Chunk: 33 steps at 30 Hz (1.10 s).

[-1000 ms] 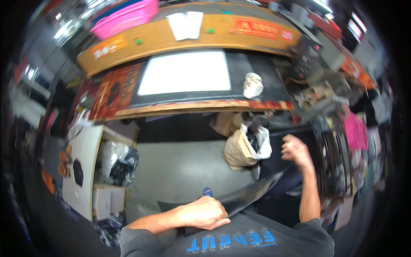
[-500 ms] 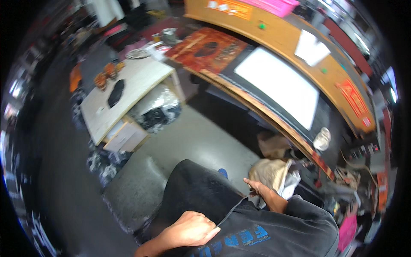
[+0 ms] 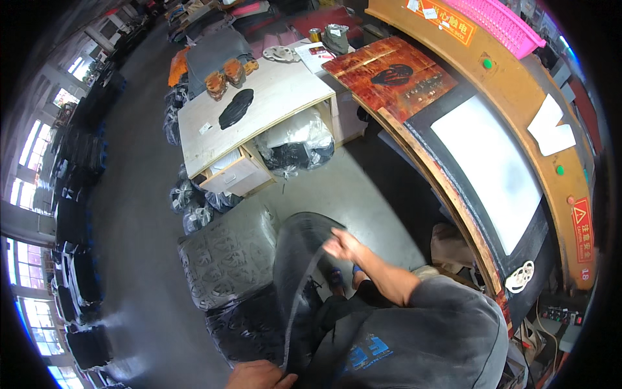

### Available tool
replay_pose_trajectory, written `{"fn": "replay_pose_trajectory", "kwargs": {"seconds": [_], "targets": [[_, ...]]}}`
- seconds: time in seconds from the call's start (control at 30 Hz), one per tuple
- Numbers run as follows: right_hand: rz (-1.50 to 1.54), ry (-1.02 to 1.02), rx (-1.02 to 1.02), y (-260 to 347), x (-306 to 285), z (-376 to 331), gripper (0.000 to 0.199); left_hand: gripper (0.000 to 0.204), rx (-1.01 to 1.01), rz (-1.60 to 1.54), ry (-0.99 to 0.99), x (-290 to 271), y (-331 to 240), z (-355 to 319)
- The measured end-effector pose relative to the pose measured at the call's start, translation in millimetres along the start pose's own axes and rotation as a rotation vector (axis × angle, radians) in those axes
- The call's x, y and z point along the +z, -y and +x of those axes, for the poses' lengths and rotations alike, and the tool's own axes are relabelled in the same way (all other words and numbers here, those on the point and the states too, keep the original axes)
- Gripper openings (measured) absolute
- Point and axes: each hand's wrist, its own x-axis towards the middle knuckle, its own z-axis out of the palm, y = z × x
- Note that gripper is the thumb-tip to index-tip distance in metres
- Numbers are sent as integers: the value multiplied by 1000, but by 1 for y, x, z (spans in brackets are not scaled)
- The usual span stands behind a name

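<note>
A dark, flexible sheet (image 3: 295, 249) hangs curved in front of my body, its near edge bowed. My right hand (image 3: 343, 245) is closed round that edge near the far end of the sheet. Low at the bottom of the picture, my left hand (image 3: 262, 375) grips the near end of the same edge, partly cut off by the frame. To the left of the sheet lies a stack of dark grey sheets with pressed-in shapes (image 3: 227, 253). Blacker sheets (image 3: 256, 324) of a similar look lie nearer to me, beside the hanging sheet.
A pale desk (image 3: 278, 84) with an open drawer (image 3: 236, 175) stands ahead, bearing a black sole-shaped piece (image 3: 236, 109) and brown lumps. At right is a yellow-orange machine (image 3: 499, 84) with a white board (image 3: 486, 162) on its bed. Wrapped bags (image 3: 298, 146) sit under the desk.
My right hand, earlier with fingers stretched out, has moved forward and closed on the sheet's edge. My left hand is now lower in the picture. The view has swung, showing more on the left.
</note>
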Motion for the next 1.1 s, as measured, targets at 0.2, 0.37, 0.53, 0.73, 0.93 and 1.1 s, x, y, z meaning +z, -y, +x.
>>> {"fn": "replay_pose_trajectory", "kwargs": {"seconds": [0.2,0.37,0.53,0.73,0.93,1.1], "targets": [[-1208,269,-378,29,267,12,26,25,68,-110,-139,15,7,-21],[-1621,538,-984,52,396,-106,32,25,191,-135,-141,15,22,-19],[-1200,469,-1412,169,373,-292,41,25,404,-145,-64,7,25,9],[-274,202,-1516,234,155,-437,24,20,631,9,250,-18,3,93],[56,-211,-1623,189,-135,-439,30,24,951,251,577,8,-36,210],[325,-1153,-1265,164,-293,-455,41,43,1037,551,682,120,-94,338]]}}
